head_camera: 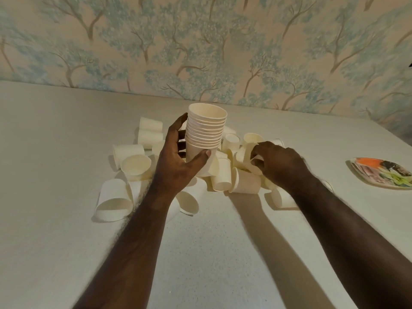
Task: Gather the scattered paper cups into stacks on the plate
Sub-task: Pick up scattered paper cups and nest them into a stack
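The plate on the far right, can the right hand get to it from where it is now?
Probably yes. The right hand is closing its fingers on a loose cup in the pile, and only bare table lies between it and the plate. The left hand holds the cup stack, well clear of that path.

this is looking like a home room: tree-patterned wallpaper (200, 52) is running behind a pale table (55, 141) from 9 to 3 o'clock, and a painted plate (383, 172) is sitting at 3 o'clock.
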Tool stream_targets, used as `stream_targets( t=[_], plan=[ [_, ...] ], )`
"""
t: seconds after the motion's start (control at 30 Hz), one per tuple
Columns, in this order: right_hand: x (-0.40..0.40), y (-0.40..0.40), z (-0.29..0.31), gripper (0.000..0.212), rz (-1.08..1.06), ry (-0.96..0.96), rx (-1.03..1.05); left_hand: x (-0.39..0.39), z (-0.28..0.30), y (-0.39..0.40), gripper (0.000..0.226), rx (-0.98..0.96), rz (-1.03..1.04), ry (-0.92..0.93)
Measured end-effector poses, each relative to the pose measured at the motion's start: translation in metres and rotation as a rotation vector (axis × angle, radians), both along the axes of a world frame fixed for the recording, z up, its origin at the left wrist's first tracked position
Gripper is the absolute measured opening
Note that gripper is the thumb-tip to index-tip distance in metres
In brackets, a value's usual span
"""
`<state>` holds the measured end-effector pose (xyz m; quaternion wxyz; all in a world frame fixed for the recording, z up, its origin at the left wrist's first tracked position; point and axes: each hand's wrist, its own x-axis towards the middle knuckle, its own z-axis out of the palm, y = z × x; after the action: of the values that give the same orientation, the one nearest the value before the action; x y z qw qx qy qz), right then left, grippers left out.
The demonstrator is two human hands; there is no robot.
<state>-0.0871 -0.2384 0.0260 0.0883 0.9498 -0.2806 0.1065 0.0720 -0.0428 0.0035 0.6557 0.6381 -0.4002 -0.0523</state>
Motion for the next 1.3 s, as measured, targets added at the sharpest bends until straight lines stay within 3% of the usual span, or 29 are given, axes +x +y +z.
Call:
stream_targets(
  t=[0.13,0.33,0.43,0.53,0.63,0.8,0.9,1.0,1.1,1.2,1.3],
  plan=[
    [-0.006,0.000,0.033,0.026,-0.046,-0.128,0.142,0.002,-0.003,-0.001,0.081,0.007,0.010,0.012],
    [-0.008,0.028,0.088,0.021,0.227,-0.810,0.355,0.000,-0.005,-0.005,0.083,0.025,-0.008,-0.011],
    [-0.002,0.048,0.099,0.017,0.348,-0.942,0.473,-0.002,-0.005,-0.005,0.085,0.031,-0.019,-0.023],
    [0.006,0.059,0.097,0.012,0.390,-0.853,0.488,-0.004,-0.004,-0.005,0.087,0.038,-0.037,-0.028],
    [0.013,0.063,0.088,0.012,0.352,-0.626,0.463,-0.005,-0.002,-0.005,0.088,0.044,-0.046,-0.039],
    [0.024,0.068,0.070,0.043,0.355,-0.344,0.515,0.000,-0.001,-0.002,0.087,0.036,-0.025,-0.037],
    [0.029,0.072,0.059,0.056,0.350,-0.415,0.572,0.009,0.001,0.004,0.086,-0.001,0.029,-0.010],
    [0.031,0.076,0.040,0.043,0.294,-0.477,0.482,0.025,0.001,0.015,0.087,-0.076,0.110,0.049],
    [0.032,0.092,0.014,0.032,0.365,-0.232,0.422,0.037,0.002,0.024,0.084,-0.125,0.183,0.078],
    [0.034,0.115,-0.008,0.042,0.399,0.007,0.323,0.039,0.002,0.027,0.082,-0.122,0.207,0.068],
    [0.039,0.126,-0.026,0.045,0.376,0.015,0.240,0.039,0.002,0.027,0.083,-0.108,0.204,0.065]
  ],
)
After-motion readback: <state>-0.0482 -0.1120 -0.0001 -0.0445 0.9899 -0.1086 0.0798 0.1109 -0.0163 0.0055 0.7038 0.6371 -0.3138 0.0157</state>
